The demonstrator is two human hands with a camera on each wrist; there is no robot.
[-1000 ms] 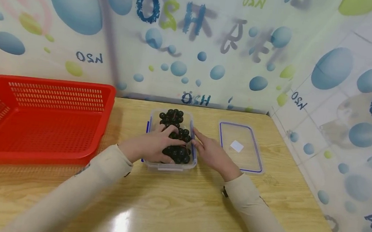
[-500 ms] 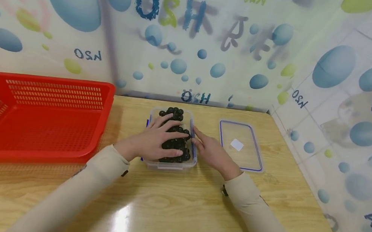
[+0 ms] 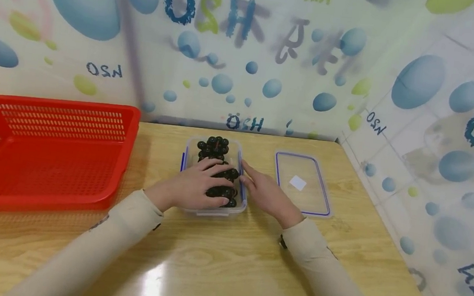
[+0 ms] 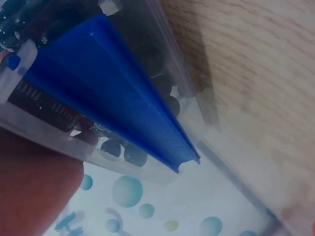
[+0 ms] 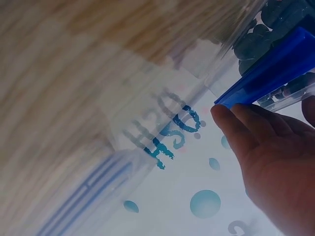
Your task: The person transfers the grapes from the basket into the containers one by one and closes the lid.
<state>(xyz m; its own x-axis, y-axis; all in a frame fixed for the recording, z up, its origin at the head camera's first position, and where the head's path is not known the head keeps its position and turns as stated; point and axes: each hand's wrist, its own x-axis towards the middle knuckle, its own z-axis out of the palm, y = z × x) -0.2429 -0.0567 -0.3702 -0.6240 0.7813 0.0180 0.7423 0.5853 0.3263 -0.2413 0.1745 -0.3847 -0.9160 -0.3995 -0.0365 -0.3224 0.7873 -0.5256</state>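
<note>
Dark grapes in bunches fill a clear plastic food box at the middle of the table. My left hand rests across the grapes from the left, fingers extended and somewhat spread; it hides some of them. My right hand touches the box's right side with its fingers nearly straight. One blue latch hangs unfastened in the left wrist view. In the right wrist view, the fingertips touch another blue latch. The clear lid with a blue seal lies flat to the right.
A red slotted basket stands on the left of the wooden table. A white label shows at the lid. A patterned sheet hangs behind the table, and a wall with the same pattern borders its right side.
My left hand's bent fingers have straightened and spread over the grapes, then drawn slightly toward me. The right hand keeps its place at the box's side. The view has shifted slightly.
</note>
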